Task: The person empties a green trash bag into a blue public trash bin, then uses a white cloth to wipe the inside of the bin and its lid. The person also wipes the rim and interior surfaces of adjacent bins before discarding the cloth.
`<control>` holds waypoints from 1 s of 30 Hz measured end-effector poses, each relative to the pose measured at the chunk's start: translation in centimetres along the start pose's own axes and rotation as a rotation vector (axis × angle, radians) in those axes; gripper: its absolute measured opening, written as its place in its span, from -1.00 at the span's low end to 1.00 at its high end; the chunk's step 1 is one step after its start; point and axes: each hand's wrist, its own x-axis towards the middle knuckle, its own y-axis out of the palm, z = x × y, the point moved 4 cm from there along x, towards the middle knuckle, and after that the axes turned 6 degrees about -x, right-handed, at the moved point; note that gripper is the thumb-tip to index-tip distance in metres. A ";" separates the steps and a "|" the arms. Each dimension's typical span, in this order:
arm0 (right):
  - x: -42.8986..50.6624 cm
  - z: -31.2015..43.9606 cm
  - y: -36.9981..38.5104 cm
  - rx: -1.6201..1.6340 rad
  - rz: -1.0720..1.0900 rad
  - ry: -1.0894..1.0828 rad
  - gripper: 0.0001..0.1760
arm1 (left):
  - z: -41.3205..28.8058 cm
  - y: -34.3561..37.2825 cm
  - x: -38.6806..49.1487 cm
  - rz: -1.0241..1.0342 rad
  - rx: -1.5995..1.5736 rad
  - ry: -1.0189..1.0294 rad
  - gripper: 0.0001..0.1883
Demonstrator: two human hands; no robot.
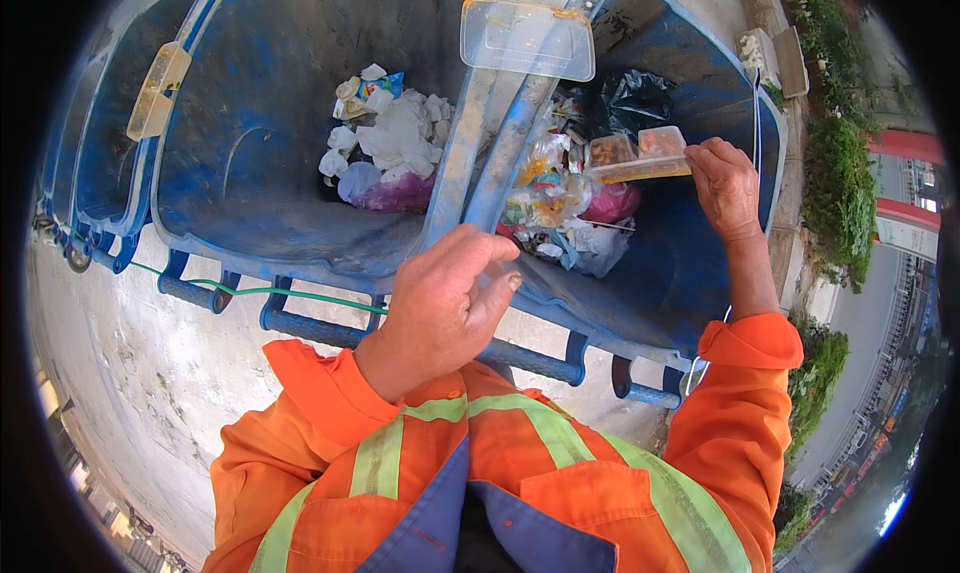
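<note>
My right hand (724,187) grips the end of a clear plastic takeaway container (637,169) by its rim. It is tilted over the right-hand blue bin (682,280), and reddish-orange food scraps show in its compartments. My left hand (450,295) is above the bins' near rims, its fingers curled and a gap between thumb and forefinger; I see nothing held in it. A clear plastic lid (527,39) with orange smears lies across the rims where the two bins meet. Below the container, the right bin holds mixed rubbish (555,205), with plastic bags and a black bag (637,97).
The neighbouring blue bin (285,224) contains crumpled white tissues (405,134) and a purple bag (397,193). Another plastic container (159,91) rests on rims farther left. A green cord (292,295) runs along the bin handles (315,328). A kerb and shrubs (836,190) border the right.
</note>
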 end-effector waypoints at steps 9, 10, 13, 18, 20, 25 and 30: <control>4.5 7.3 -12.1 0.347 0.087 0.125 -0.84 | 0.1 -1.4 2.7 -0.030 0.061 0.044 -0.79; 5.3 8.0 -12.2 0.377 0.114 0.118 -0.85 | 0.4 -1.8 2.5 -0.016 0.002 0.005 -0.82; 7.5 9.9 -10.5 0.468 0.179 0.096 -0.83 | 1.8 -3.0 1.7 -0.004 -0.164 -0.085 -0.88; 10.7 11.3 -4.7 0.529 0.346 0.112 -0.77 | 5.1 -4.1 1.0 -0.047 -0.217 -0.228 -0.89; 11.9 11.2 -2.6 0.537 0.382 0.116 -0.75 | 6.1 -4.3 0.8 -0.093 -0.210 -0.290 -0.88; 13.0 11.6 0.4 0.587 0.507 0.146 -0.76 | 7.1 -4.0 1.0 -0.120 -0.223 -0.300 -0.84; 15.2 13.5 1.2 0.517 0.550 0.075 -0.73 | 7.8 -4.8 0.8 -0.160 -0.394 -0.473 -0.88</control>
